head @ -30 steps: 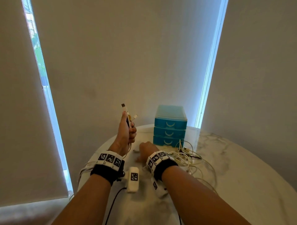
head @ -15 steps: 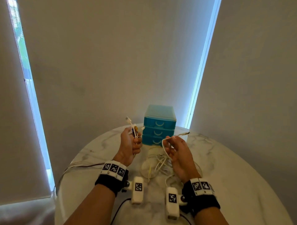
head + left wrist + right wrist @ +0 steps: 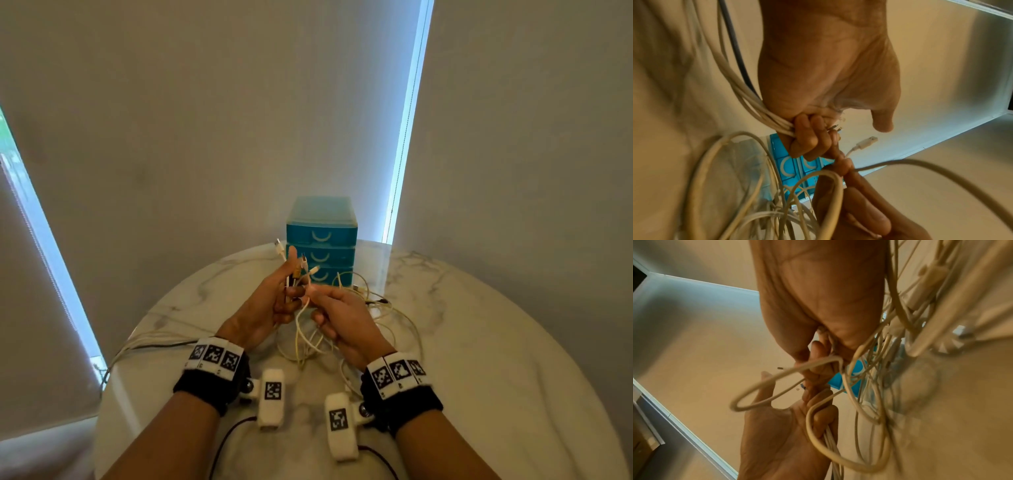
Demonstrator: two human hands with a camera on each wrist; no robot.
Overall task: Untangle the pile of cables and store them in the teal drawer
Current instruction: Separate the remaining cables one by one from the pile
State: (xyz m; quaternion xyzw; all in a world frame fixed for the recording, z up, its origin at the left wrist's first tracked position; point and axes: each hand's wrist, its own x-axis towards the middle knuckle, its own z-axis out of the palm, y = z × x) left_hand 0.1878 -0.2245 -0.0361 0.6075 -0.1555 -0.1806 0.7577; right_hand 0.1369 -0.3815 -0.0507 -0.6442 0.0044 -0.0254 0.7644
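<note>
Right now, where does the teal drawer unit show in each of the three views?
Head: teal drawer unit centre, at the table's far edge behind both hands.
Left wrist: lower centre, behind the curled fingers.
Right wrist: right of centre, behind hanging cables.
Shared landmark: its pale curved handles.

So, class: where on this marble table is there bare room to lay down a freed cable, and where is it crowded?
Bare marble lies right of the cable pile, out to the table rim, and at far left beside the teal drawer unit. Crowded: between both hands and the drawers, and the near-left edge, where cables trail off.
</note>
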